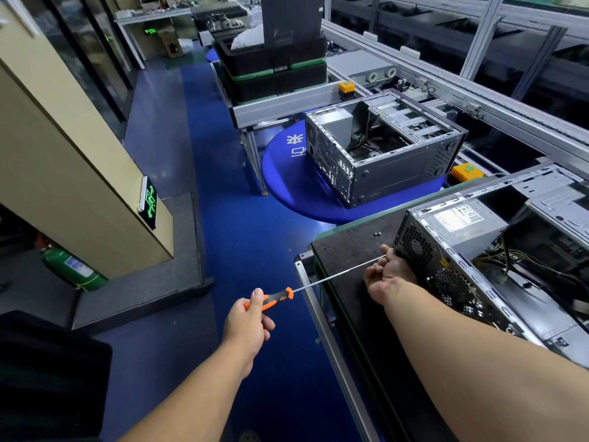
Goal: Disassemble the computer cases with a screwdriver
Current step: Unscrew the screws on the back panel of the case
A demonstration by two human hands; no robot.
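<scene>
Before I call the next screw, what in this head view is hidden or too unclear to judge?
- Screwdriver tip: covered by the right hand at the near case rear panel, so the screw itself is unseen.
- Near case: right side and front cut off by the frame edge.
- Small loose bits on the black mat: too small to identify.
- Label on the power supply: text unreadable.
- Far case interior: dark, cables indistinct.

Signs and labels, few of them legible

A green-lit exit sign (pixel 148 201) at the left of the frame, fixed to the beige pillar (pixel 63 173), shows a running figure and arrows. White characters (pixel 296 145) stand on the round blue floor marking (pixel 287 183) at centre; "来" reads, the rest is cut off. The white label (pixel 459 217) on the near computer case's power supply (pixel 468 224), at right, is too small to read.
</scene>
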